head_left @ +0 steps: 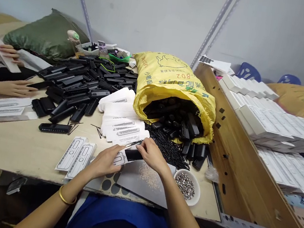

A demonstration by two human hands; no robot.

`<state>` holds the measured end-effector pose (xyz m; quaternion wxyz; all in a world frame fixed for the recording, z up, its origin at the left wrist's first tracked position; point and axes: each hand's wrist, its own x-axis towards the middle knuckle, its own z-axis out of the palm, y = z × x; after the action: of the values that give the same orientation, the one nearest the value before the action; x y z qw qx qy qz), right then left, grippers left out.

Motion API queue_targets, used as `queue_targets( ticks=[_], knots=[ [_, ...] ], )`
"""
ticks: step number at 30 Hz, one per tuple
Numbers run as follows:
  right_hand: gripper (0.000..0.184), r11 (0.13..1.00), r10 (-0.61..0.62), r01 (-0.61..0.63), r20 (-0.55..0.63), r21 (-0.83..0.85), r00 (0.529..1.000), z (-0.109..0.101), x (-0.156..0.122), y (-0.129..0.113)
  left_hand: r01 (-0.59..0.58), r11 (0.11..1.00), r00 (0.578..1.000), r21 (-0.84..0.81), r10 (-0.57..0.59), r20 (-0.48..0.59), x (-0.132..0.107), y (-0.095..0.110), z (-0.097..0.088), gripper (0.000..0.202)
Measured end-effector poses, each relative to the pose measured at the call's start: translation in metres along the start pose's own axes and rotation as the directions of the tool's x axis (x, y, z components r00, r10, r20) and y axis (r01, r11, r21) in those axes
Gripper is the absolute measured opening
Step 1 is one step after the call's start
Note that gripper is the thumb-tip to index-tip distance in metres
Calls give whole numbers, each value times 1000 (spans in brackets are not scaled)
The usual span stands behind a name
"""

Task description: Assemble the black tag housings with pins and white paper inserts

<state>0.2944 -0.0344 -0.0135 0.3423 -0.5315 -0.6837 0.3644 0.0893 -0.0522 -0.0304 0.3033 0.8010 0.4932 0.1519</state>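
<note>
My left hand [107,161] is closed round a small white printed box [120,158] near the table's front edge. A black plastic case [134,154] sits partly in the box's right end, with my right hand [150,153] gripping its outer end. How far the case goes into the box is hidden. Just beyond my hands lies a fanned stack of flat white printed boxes [124,127]. Two printed boxes [81,160] lie left of my left hand. Under my right forearm, small pale pieces [149,176] are scattered on a grey sheet [131,179].
A yellow sack [172,71] spills black cases beside thin black rods [166,142]. A white bowl [197,196] holds small metal parts. Black cases [86,78] are heaped at left, near another person's hands [17,87]. A wooden board [236,160] and stacked boxes [277,124] bound the right.
</note>
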Motion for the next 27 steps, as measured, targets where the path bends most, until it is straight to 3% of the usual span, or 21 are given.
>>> queue_targets(
  ticks=[3,5,6,7,9,11,13,14,16,18,20,22,24,27],
  knots=[
    [20,992,-126,124,-46,-38,991,33,27,-9,-10,997,1000,-80,11,15,-6,1,-7,56],
    [23,991,-133,136,-94,19,987,48,41,-3,104,989,991,-110,-112,-72,-11,-1,-16,48],
    [28,992,-111,116,-102,44,989,54,46,2,189,974,966,-125,-207,-154,-14,-4,-23,45],
    [32,995,-83,88,-91,53,992,62,47,7,271,951,919,-149,-302,-253,-16,-8,-30,44],
    [29,998,-60,60,-12,17,998,84,40,14,366,897,781,-248,-441,-441,-18,-16,-45,47],
    [20,995,-93,98,133,-34,987,117,21,12,321,868,675,-380,-491,-551,-17,-22,-54,50],
    [25,976,-136,180,303,-120,943,151,1,4,223,855,665,-468,-485,-568,-13,-22,-56,52],
    [23,899,-165,335,490,-282,856,164,-5,-1,196,853,685,-483,-472,-555,-11,-20,-54,52],
    [15,849,-167,420,592,-320,788,177,-8,-4,201,866,728,-458,-445,-522,-8,-16,-49,53],
    [9,824,-163,465,651,-324,742,169,3,3,236,877,755,-418,-437,-489,-8,-12,-44,54],
    [9,810,-147,488,694,-324,705,148,21,16,255,874,763,-413,-444,-470,-8,-12,-41,54],
    [14,804,-130,487,700,-340,702,123,40,30,261,867,764,-425,-455,-458,-7,-13,-38,53],
    [15,807,-128,457,644,-375,754,101,55,40,262,867,766,-425,-455,-454,-3,-13,-36,52],
    [17,831,-141,362,469,-422,872,73,68,46,251,873,790,-418,-434,-433,5,-6,-32,53]
  ],
)
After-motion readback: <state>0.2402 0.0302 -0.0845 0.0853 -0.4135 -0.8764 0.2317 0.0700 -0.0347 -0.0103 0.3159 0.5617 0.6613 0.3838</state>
